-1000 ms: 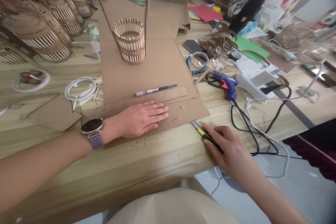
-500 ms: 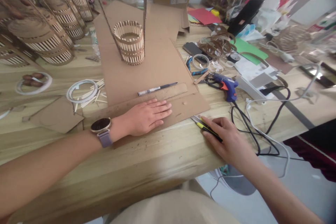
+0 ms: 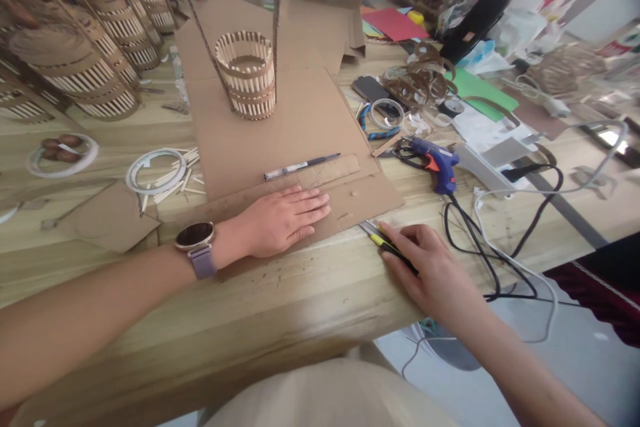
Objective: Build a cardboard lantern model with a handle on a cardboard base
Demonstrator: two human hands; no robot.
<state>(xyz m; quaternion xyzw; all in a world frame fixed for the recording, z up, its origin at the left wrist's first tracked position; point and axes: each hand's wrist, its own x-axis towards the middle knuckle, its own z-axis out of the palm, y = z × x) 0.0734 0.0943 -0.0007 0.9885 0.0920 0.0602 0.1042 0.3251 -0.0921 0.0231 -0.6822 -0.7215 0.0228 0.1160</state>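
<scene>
My left hand (image 3: pixel 285 221) lies flat on the front part of a large cardboard sheet (image 3: pixel 300 113), fingers stretched out to the right. Between the thumb and fingers of my right hand (image 3: pixel 425 260) is a yellow and black utility knife (image 3: pixel 383 240). Its blade points to the upper left, by the sheet's front edge; whether it touches the cardboard I cannot tell. A pen (image 3: pixel 302 165) rests on the sheet above my left hand, along a narrow cardboard strip (image 3: pixel 330 173). Farther back on the sheet stands a small stick bucket (image 3: pixel 246 77) with a tall cardboard handle.
A blue glue gun (image 3: pixel 440 163) with black cable lies to the right. Double-sided tape rolls (image 3: pixel 156 172) and small sticks (image 3: pixel 187 180) lie on the left. Several finished stick-and-cardboard models (image 3: pixel 75 73) crowd the back left. A person's dark sleeve or clothing (image 3: pixel 595 287) shows at the right edge.
My right hand has shifted slightly left with the utility knife, along the sheet's front edge. The left hand stays flat on the cardboard. The view has tilted a little.
</scene>
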